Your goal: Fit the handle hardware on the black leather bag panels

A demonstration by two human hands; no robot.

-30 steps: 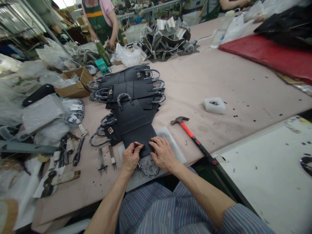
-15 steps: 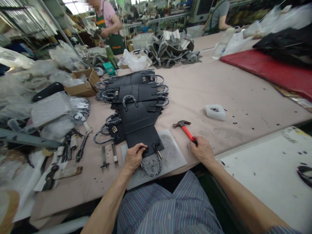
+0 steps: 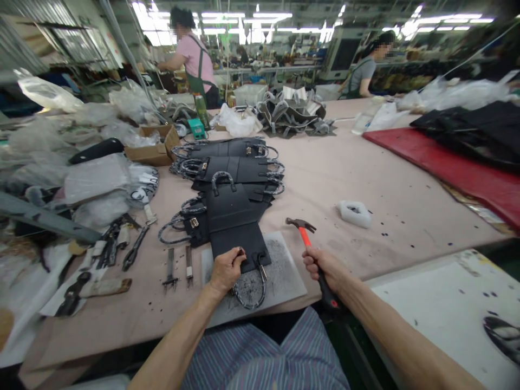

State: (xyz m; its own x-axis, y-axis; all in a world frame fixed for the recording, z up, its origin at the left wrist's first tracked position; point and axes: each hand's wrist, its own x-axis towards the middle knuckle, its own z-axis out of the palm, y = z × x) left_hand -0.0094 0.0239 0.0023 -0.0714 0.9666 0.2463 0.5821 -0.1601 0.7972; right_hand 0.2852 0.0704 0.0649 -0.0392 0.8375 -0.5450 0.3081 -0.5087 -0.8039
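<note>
My right hand (image 3: 325, 266) is wrapped around the red and black handle of a claw hammer (image 3: 303, 230), its head raised off to the left. The fingers of my left hand (image 3: 227, 269) are pinched at the near edge of a black bag panel (image 3: 238, 235); what is between them is too small to make out. The panel's near end lies on a pale, scuffed board (image 3: 289, 271). A patterned handle (image 3: 248, 305) loops toward me from that edge, with a metal piece at its right end. Left of the board lie two pronged punches, one of them a wider punch (image 3: 170, 268).
More black bag panels (image 3: 233, 168) with looped handles lie behind. A white ring-shaped block (image 3: 354, 214) sits at right, near a red sheet (image 3: 450, 162). Tools, including another hammer (image 3: 103, 287), and plastic bags crowd the left. Two people stand beyond the table.
My right hand has closed around the hammer's handle, and its grip end now hangs past the table edge. My left hand stays at the panel edge. The view has tilted up.
</note>
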